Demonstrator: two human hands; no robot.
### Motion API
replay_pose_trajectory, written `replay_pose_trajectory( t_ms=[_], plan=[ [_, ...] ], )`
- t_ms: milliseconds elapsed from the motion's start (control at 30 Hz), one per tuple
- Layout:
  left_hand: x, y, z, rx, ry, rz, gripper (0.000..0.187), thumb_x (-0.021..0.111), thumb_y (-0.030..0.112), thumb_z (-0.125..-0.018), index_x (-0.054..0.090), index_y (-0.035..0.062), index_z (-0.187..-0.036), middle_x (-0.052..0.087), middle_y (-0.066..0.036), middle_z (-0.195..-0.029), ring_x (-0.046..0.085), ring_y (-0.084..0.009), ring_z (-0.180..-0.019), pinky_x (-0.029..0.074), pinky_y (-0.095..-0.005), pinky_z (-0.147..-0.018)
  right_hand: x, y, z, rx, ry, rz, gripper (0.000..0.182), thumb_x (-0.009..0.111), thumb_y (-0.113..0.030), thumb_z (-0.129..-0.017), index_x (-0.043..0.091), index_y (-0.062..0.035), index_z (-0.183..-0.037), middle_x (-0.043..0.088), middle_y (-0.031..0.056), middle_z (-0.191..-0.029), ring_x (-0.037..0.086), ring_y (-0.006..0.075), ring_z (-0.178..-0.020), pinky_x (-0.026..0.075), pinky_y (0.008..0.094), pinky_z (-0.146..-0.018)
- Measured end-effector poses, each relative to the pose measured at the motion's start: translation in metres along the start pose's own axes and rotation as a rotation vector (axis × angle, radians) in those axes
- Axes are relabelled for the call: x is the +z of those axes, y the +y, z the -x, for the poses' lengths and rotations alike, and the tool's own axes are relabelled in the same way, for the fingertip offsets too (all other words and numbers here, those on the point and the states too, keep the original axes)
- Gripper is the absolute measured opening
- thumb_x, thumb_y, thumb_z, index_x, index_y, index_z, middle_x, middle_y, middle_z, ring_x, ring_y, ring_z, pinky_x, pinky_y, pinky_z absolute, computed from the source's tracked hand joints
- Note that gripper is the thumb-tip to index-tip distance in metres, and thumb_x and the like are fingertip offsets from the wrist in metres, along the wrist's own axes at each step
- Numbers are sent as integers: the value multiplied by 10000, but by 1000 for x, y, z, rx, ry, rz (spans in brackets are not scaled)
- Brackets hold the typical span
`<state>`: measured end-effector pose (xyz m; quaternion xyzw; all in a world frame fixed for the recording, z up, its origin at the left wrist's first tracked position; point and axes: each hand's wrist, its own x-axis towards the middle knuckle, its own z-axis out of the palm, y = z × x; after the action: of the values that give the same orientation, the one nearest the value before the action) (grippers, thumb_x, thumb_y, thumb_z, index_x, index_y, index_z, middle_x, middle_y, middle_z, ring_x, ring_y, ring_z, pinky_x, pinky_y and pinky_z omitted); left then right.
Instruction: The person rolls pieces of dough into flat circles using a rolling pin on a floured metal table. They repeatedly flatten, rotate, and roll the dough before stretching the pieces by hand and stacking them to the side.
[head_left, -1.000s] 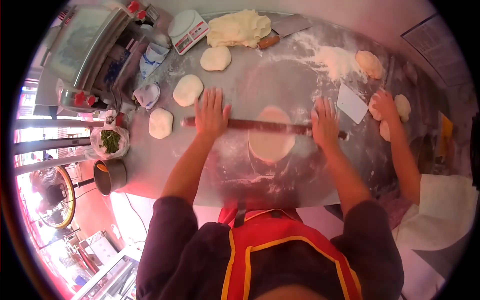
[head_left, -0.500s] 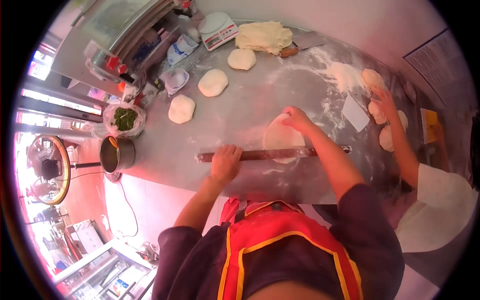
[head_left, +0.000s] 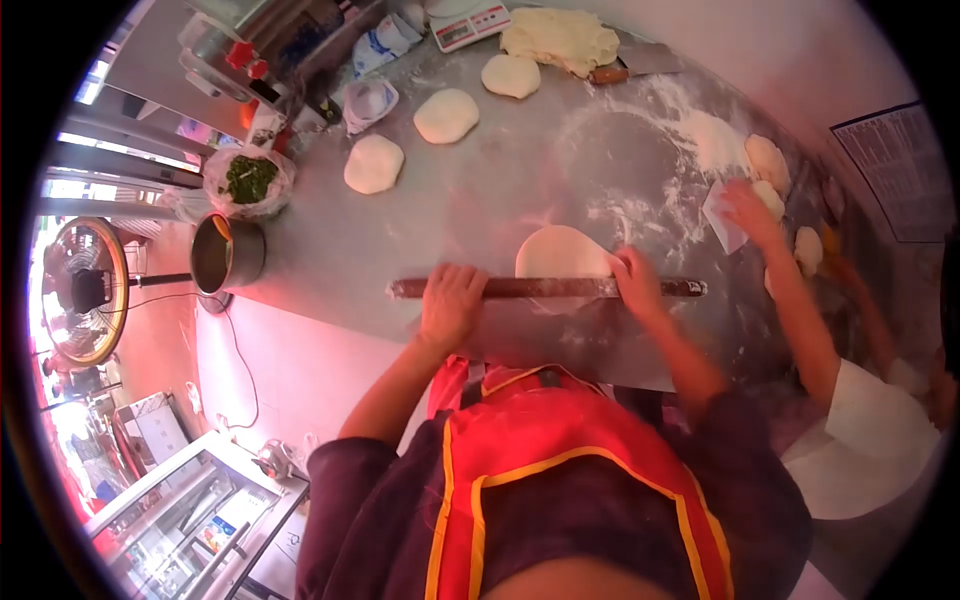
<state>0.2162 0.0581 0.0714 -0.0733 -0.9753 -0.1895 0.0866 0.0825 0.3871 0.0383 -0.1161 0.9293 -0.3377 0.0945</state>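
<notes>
Head view: rolling pin (head_left: 545, 288) lies parallel to the near edge of the worktop (head_left: 470, 200), close to it; bare floured steel beyond. Left hand (head_left: 452, 300) curled over the pin's left part, right hand (head_left: 636, 283) gripping toward its right end. Flat pale dough round (head_left: 562, 255) lies between the hands, near rim under the pin. A co-worker's hand (head_left: 748, 213) at the far right.

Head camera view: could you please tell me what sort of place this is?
Most likely a commercial kitchen or food stall that makes flatbreads: a floured steel worktable, a rolling pin over flattened dough, portioned dough balls and a digital scale.
</notes>
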Motion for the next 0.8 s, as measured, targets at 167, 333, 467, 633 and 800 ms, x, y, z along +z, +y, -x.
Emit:
replay_pose_trajectory(
  t_ms=[167, 333, 467, 633, 800],
  plan=[
    [25, 9, -1, -138, 26, -13, 604, 721, 244, -814, 534, 73, -1362, 538, -126, -1407, 459, -310, -1353, 293, -505, -1142, -12, 20, 82, -179, 295, 471, 473, 570, -238, -951, 501, -65, -1385, 514, 172, -1407, 486, 328, -1286, 325, 529, -1094],
    [42, -15, -76, -159, -70, -224, 666, 593, 436, -925, 443, 89, -1473, 415, -110, -1541, 339, -316, -1448, 218, -597, -1156, -11, 25, -1, -117, 318, 612, 552, 546, -266, -965, 424, -78, -1470, 442, 135, -1504, 383, 324, -1404, 249, 551, -1156],
    [50, -38, -171, -94, 25, -342, 637, 567, 439, -952, 435, 103, -1478, 362, -106, -1575, 304, -314, -1465, 205, -596, -1164, -27, 24, -100, -98, 353, 654, 552, 522, -298, -993, 399, -87, -1488, 420, 121, -1527, 353, 320, -1427, 229, 550, -1172],
    [55, -60, -231, -38, 162, -397, 643, 540, 453, -971, 425, 70, -1475, 346, -124, -1580, 290, -321, -1469, 192, -572, -1178, -41, 24, -176, -207, 404, 552, 547, 475, -302, -1023, 365, -71, -1506, 392, 158, -1541, 330, 347, -1435, 215, 529, -1183],
    [33, -13, -84, -129, -46, -122, 750, 587, 442, -931, 369, -13, -1488, 352, -192, -1562, 282, -351, -1471, 188, -559, -1185, -21, 20, -3, -181, 199, 470, 656, 566, -296, -960, 337, -2, -1501, 364, 202, -1545, 340, 374, -1422, 259, 537, -1164]
  ],
)
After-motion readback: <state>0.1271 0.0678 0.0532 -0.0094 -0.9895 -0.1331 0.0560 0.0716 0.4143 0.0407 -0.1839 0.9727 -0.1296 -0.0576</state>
